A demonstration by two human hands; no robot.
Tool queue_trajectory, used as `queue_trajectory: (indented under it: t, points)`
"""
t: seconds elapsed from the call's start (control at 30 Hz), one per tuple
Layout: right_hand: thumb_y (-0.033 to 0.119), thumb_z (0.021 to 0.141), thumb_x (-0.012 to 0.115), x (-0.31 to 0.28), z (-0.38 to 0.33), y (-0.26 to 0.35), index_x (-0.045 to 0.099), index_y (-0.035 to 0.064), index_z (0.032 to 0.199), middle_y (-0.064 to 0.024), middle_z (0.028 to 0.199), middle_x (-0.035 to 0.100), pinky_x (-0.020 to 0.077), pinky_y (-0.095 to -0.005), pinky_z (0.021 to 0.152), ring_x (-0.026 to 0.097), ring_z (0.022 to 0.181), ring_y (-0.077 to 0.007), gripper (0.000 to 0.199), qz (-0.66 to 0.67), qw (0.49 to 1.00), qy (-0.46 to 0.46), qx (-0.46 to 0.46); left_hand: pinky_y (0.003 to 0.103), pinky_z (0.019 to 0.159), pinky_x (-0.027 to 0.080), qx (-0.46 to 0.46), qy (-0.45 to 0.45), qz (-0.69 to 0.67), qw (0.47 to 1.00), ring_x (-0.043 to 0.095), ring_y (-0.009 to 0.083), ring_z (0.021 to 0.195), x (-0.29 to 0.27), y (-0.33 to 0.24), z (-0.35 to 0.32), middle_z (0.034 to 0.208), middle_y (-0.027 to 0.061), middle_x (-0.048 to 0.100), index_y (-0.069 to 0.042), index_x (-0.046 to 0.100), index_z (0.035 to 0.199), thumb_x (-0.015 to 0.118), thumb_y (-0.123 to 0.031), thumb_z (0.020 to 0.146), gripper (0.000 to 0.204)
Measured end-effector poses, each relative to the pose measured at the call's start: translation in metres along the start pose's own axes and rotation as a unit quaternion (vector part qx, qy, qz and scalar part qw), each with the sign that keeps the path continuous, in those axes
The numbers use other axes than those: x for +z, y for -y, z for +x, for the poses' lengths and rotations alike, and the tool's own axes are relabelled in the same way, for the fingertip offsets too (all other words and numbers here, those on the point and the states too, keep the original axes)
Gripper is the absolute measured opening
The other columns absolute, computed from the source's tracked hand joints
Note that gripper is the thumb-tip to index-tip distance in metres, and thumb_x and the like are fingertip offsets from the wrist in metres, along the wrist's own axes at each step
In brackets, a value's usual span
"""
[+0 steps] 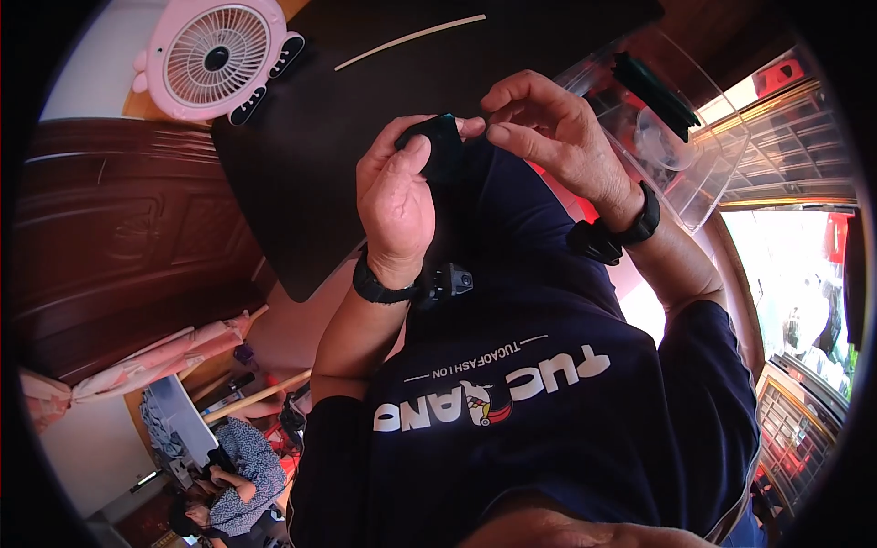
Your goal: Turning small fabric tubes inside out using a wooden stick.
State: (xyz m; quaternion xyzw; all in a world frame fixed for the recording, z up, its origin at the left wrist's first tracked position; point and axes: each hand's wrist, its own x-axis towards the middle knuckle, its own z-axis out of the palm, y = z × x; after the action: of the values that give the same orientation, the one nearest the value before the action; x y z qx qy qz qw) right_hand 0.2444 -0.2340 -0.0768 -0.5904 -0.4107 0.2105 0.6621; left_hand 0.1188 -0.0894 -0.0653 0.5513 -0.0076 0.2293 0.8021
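Just above my lap, my left hand [399, 196] is closed on a small, flat, dark glossy piece [445, 151] with a greenish sheen. Its thumb presses on the near face, and the other fingers pass behind. To the right, my right hand [557, 137] is raised with thumb and forefinger curved and apart. Nothing shows between them. Those fingertips are close to the left fingertip that sticks out past the piece. What the piece is, I cannot tell. A black strap [384, 281] circles my left wrist and another black band [642, 215] my right.
A thin pale strip [411, 41] lies on the black tabletop [301, 173]. At the far left stands a pink fan [216, 59]. On the right, a clear plastic box [703, 192] holds a dark green bundle [656, 96]. Another person [242, 475] is at lower left.
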Motion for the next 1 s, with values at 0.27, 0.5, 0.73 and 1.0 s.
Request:
queue_trajectory:
  t: [0.27, 0.5, 0.73, 1.0]
  points:
    - [0.011, 0.079, 0.072, 0.03, 0.006, 0.007, 0.063, 0.0051, 0.103, -0.0077, 0.113, 0.055, 0.0491, -0.0241, 0.075, 0.056, 0.092, -0.0111, 0.026, 0.01, 0.989, -0.024, -0.146, 0.034, 0.09, 0.041, -0.005, -0.019, 0.076, 0.997, 0.058, 0.0252, 0.099, -0.003, 0.003, -0.004, 0.102, 0.0176, 0.062, 0.007, 0.055, 0.107, 0.047, -0.016, 0.087, 0.032]
    - [0.005, 0.075, 0.073, 0.043, 0.011, 0.007, 0.067, 0.004, 0.087, -0.0063, 0.097, 0.059, 0.0513, -0.0231, 0.063, 0.061, 0.075, -0.0106, 0.013, 0.031, 0.983, -0.063, -0.17, 0.025, 0.085, 0.039, -0.008, -0.035, -0.009, 0.999, 0.056, 0.0149, 0.094, -0.006, 0.002, -0.007, 0.099, 0.012, 0.063, 0.008, 0.057, 0.109, 0.046, -0.012, 0.088, 0.031]
    - [0.007, 0.076, 0.073, 0.042, 0.012, 0.006, 0.068, 0.0033, 0.085, -0.0054, 0.092, 0.062, 0.0504, -0.0216, 0.061, 0.061, 0.074, -0.0093, 0.011, 0.026, 0.978, -0.065, -0.198, 0.021, 0.079, 0.038, 0.03, -0.082, 0.067, 0.994, 0.054, 0.0096, 0.085, -0.001, 0.004, -0.011, 0.091, 0.0063, 0.061, 0.007, 0.058, 0.11, 0.048, -0.014, 0.09, 0.031]
    - [0.012, 0.079, 0.073, 0.048, 0.012, 0.0, 0.067, 0.0039, 0.087, -0.0014, 0.088, 0.064, 0.0479, -0.019, 0.064, 0.058, 0.075, -0.0061, 0.012, 0.197, 0.977, -0.07, -0.049, 0.03, 0.093, 0.039, 0.035, -0.029, 0.294, 0.955, 0.056, 0.0197, 0.1, -0.016, -0.009, -0.018, 0.103, 0.0128, 0.062, 0.009, 0.055, 0.113, 0.046, -0.016, 0.092, 0.035]
